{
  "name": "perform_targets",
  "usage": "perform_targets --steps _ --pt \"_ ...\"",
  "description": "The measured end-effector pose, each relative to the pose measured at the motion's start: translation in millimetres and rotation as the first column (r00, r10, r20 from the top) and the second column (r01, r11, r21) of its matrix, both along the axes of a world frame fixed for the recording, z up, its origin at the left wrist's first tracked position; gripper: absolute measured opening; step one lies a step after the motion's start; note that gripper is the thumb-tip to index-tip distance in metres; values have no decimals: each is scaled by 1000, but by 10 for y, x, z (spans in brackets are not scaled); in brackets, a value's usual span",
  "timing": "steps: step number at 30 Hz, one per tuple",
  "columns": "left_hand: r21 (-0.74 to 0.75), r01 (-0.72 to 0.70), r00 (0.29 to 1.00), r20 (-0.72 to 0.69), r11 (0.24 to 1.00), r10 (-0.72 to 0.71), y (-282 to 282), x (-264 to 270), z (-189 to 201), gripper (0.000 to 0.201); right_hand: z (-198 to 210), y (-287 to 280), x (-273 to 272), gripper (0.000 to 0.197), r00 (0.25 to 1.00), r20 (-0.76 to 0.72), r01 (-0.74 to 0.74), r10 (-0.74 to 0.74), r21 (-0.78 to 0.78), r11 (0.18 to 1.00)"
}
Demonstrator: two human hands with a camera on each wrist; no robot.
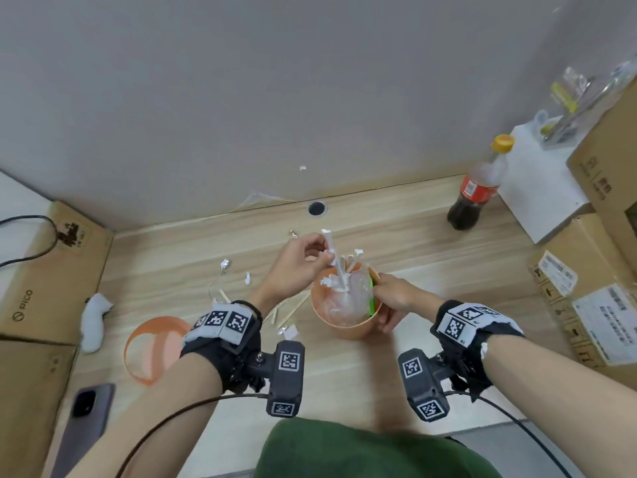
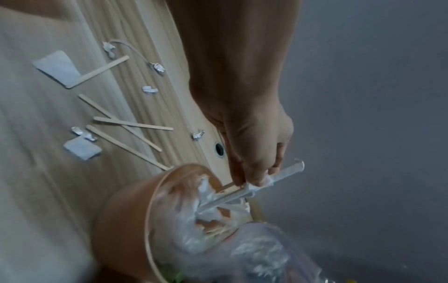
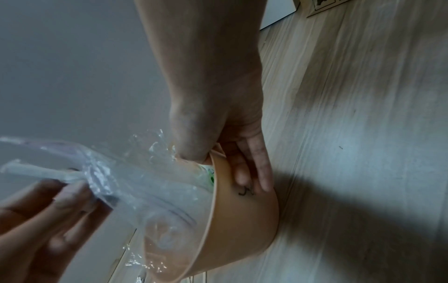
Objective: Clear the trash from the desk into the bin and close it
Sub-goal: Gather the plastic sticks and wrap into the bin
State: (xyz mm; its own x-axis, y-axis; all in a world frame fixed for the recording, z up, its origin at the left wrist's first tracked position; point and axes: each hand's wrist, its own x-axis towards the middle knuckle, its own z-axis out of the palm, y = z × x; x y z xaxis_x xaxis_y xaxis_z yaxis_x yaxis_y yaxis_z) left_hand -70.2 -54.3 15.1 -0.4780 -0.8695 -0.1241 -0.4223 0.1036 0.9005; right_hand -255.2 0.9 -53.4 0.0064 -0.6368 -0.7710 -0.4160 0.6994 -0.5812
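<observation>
At the centre of the head view a small round orange plastic bin (image 1: pixel 345 317) stands on the pale wood-grain desk (image 1: pixel 431 270), holding crumpled clear plastic film (image 1: pixel 348 298), white plastic syringes (image 1: pixel 339 267) standing upright and something bright green against its right wall. The left hand (image 1: pixel 300 267), above the bin's upper left rim, pinches one syringe between thumb and fingertips. The right hand (image 1: pixel 393 300) clamps the right rim, thumb inside and fingers curled on the outer wall. The orange lid (image 1: pixel 151 350) lies flat at lower left.

Only the left wrist view shows clearly the flat wooden sticks (image 2: pixel 126 122), foil scraps (image 2: pixel 157 67) and paper pieces (image 2: pixel 57 69) lying loose on the desk in its upper left. Only the right wrist view shows a dark mark on the bin's wall by the fingertips (image 3: pixel 264 183).
</observation>
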Motion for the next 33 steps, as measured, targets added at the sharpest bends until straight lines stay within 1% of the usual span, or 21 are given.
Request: perform_targets --steps 3,5,6,9,12,15,17,20,22,24,26,28,29,30,31,32,33 --pt "-60 -38 998 39 998 40 53 -77 -117 8 8 8 3 23 1000 -2 -7 7 -7 1000" --pt "-124 -59 995 73 991 68 42 -172 -120 7 25 20 -7 21 1000 -2 3 -3 -15 1000" --pt "-163 -54 991 112 985 73 29 -217 -112 5 33 27 -15 21 1000 3 8 -8 -16 1000" --pt "-235 13 967 249 972 48 -15 -315 -114 6 40 43 -27 23 1000 9 2 -2 -23 1000" --pt "-295 100 928 373 950 19 -28 -410 -120 10 37 46 -22 29 1000 3 -17 17 -36 999" --pt "-330 153 893 449 931 12 -39 -511 -90 11 28 43 -31 29 1000 -1 -24 24 -41 999" --pt "-307 173 890 456 936 -15 -49 -542 -61 9 22 50 -44 30 999 9 -35 36 -43 998" --pt "-226 177 923 375 958 -82 -81 -486 -17 6 24 52 -64 32 998 17 -52 53 -48 997" --pt "-198 207 925 358 958 -126 -101 -384 -25 8 20 34 -78 31 998 1 -55 55 -44 998" --pt "-189 283 895 405 940 -187 -90 -279 -62 5 15 19 -83 30 998 -10 -57 57 -38 998" --pt "-162 349 850 470 923 -239 -57 -193 -125 8 24 8 -82 29 997 -17 -70 69 -37 997" --pt "-59 423 790 512 904 -336 -17 -131 -175 21 48 1 -75 27 996 -22 -87 86 -40 995" --pt "6 471 756 511 882 -408 -2 -104 -186 30 52 -6 -75 26 995 -26 -95 94 -42 995" --pt "50 501 743 487 864 -458 7 -79 -178 38 48 -10 -78 26 994 -33 -101 100 -42 994" --pt "68 483 773 436 873 -461 0 -48 -159 43 43 -14 -80 27 994 -39 -106 104 -41 994" --pt "75 411 840 355 908 -410 -12 -13 -127 46 37 -15 -82 28 993 -44 -108 106 -38 993" --pt "88 304 913 257 949 -317 -32 26 -99 45 33 -13 -82 29 993 -48 -110 108 -35 993"
